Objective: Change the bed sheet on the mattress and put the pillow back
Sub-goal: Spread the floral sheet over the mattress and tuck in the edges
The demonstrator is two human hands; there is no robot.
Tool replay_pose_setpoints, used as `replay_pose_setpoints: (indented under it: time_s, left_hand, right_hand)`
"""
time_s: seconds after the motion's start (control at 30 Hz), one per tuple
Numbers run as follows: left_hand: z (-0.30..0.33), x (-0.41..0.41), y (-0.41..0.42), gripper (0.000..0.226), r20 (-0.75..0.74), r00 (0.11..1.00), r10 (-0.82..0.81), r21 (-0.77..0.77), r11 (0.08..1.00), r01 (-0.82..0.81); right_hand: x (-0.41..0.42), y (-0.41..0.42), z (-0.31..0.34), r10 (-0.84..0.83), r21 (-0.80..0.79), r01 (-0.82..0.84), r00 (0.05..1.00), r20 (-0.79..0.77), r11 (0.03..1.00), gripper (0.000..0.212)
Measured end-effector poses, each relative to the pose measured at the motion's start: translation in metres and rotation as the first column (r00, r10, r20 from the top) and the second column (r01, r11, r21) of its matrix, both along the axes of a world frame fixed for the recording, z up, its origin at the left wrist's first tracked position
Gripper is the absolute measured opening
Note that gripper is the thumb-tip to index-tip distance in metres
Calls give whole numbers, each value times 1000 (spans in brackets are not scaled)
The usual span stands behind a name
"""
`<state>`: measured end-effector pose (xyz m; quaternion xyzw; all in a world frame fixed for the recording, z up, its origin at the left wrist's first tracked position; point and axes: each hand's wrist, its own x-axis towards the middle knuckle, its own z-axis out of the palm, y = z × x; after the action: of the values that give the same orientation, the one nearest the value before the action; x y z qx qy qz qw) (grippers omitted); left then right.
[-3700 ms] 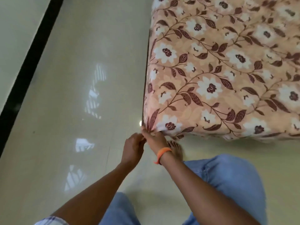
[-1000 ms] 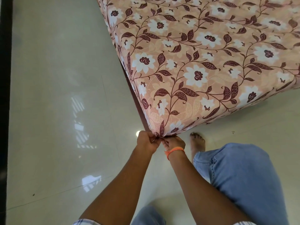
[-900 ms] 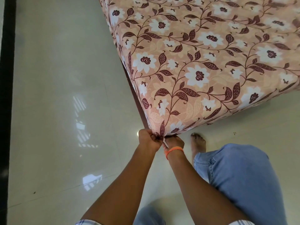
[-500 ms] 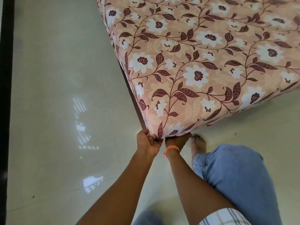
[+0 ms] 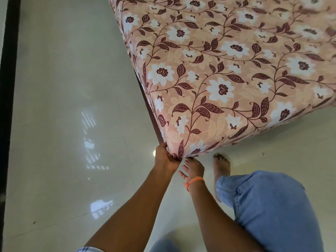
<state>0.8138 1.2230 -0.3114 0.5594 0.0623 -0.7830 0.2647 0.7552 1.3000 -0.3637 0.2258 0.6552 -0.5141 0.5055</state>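
Observation:
A pink bed sheet point(image 5: 227, 70) with white flowers and dark red leaves covers the mattress, whose near corner points at me. My left hand point(image 5: 166, 160) grips the sheet's gathered cloth under that corner. My right hand point(image 5: 192, 169), with an orange band on the wrist, hangs just below the corner with its fingers spread and apart from the cloth. A dark strip of the mattress side point(image 5: 149, 110) shows along the left edge. No pillow is in view.
Glossy pale floor tiles point(image 5: 63, 124) spread to the left and below the bed. A black strip point(image 5: 9, 88) runs along the far left. My bare foot point(image 5: 221, 165) and jeans-clad leg point(image 5: 272, 206) stand right of the corner.
My right hand has let go of the sheet corner and dropped a little with fingers spread. My left hand still holds the cloth under the corner.

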Motion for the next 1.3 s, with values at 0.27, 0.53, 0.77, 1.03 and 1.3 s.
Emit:
replay_pose_setpoints:
  time_s: [0.27,0.53,0.77,1.03,1.3]
  left_hand:
    - [-5,3,10,34,88,996,-27,-70,997,33]
    - [-6,-6,16,32,150,988,36,-47,998,-29]
    - [-10,-2,14,28,129,989,-69,-25,997,72]
    - [-19,8,42,23,72,996,47,-83,996,-41]
    - [-36,-3,82,17,788,560,-254,-212,742,636]
  right_hand:
    - [-14,5,24,-488,-159,544,824,288,824,40]
    - [-11,-11,37,-409,-229,485,858,309,844,64]
    - [0,-8,31,-375,-247,504,824,426,828,85]
    - [-23,3,47,-396,-110,500,785,476,859,86]
    - [-82,39,35,598,561,-215,183,-781,799,44]
